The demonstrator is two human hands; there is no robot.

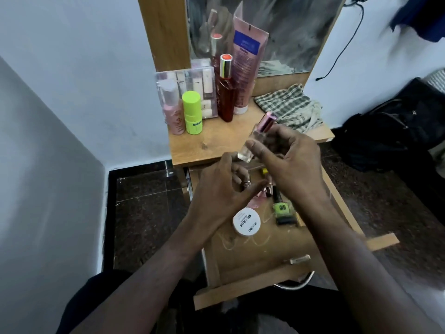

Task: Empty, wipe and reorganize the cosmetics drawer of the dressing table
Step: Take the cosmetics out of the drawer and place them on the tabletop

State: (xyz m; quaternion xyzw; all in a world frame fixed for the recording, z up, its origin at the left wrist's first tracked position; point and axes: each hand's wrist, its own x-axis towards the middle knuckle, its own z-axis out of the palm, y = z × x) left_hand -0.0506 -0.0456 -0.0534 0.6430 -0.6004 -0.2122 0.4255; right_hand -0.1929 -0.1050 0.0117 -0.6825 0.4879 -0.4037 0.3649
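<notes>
The wooden drawer [260, 263] stands pulled out below the dressing table top [216, 141]. My right hand [291, 162] grips a clear glass bottle with a pink cap [260, 133], tilted above the drawer's back. My left hand [219, 189] hovers just below it with fingers curled and a ring showing; whether it touches the bottle's base I cannot tell. In the drawer lie a white round nail polish remover tub [246, 222], a green nail polish bottle [282, 209] and small pink items [260, 194] partly hidden by my hands.
On the top stand a pink bottle [173, 109], a lime-green stick [192, 113], a clear organiser box [192, 88], a red bottle [225, 92], a pink tube [246, 68] and a checked cloth [291, 107]. A mirror [277, 27] rises behind. A black bag [395, 131] sits right.
</notes>
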